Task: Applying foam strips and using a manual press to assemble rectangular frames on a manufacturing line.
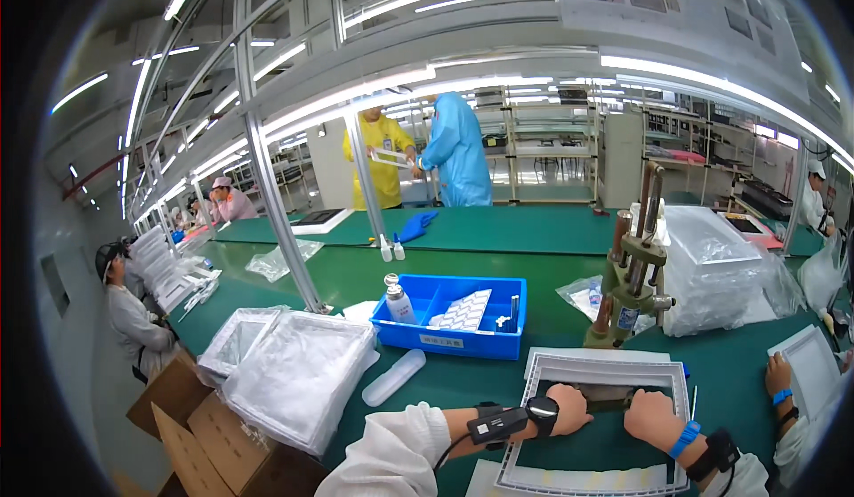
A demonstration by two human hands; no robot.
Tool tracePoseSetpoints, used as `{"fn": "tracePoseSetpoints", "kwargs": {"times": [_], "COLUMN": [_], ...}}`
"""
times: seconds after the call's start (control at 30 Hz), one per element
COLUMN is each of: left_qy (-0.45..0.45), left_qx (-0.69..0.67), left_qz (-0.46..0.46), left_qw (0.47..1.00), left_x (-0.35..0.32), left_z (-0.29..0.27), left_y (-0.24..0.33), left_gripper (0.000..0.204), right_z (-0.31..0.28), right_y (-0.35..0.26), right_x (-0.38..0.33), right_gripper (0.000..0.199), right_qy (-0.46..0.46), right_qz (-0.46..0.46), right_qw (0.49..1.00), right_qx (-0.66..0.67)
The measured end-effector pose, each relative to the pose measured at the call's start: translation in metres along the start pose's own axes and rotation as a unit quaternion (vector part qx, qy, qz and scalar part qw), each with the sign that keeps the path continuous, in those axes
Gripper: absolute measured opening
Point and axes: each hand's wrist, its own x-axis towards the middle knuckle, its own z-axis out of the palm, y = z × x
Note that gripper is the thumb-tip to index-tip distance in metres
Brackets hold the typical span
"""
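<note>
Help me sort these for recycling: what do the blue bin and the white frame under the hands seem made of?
The blue bin looks like moulded plastic: uniform colour, faint sheen, thick rim. The white frame, touched by the left hand and right hand, seems matte plastic or coated metal; its ribbed border leaves that open.

Bright ceiling strip lights [391,96] above the green table [498,230] lit everything evenly, shadows stayed faint, and fisheye distortion bent and darkened the rim.

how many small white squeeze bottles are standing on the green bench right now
3: one bottle stands in the blue bin, and two small ones stand side by side farther back near the blue glove. Others may be hidden.
</note>
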Motion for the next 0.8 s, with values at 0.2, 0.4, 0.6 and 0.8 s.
{"fn": "tracePoseSetpoints", "kwargs": {"times": [0.2,0.4,0.6,0.8], "left_qy": [0.032,0.026,0.007,0.000], "left_qx": [0.016,-0.020,-0.047,-0.037], "left_qz": [0.055,0.025,0.012,0.091], "left_qw": [0.998,0.999,0.999,0.995], "left_x": [0.006,0.004,0.010,0.006], "left_z": [0.006,0.006,0.009,0.011], "left_y": [-0.015,-0.013,-0.024,-0.042], "left_gripper": [0.043,0.044,0.041,0.031], "right_z": [0.007,0.011,0.014,0.016], "right_y": [0.007,0.008,0.004,-0.008], "right_x": [0.010,0.022,0.022,0.015], "right_gripper": [0.033,0.037,0.041,0.042], "right_qy": [-0.036,-0.044,-0.031,-0.022], "right_qz": [-0.002,0.004,0.003,-0.018], "right_qw": [0.999,0.999,0.999,0.999], "right_qx": [-0.033,-0.008,0.034,0.041]}}
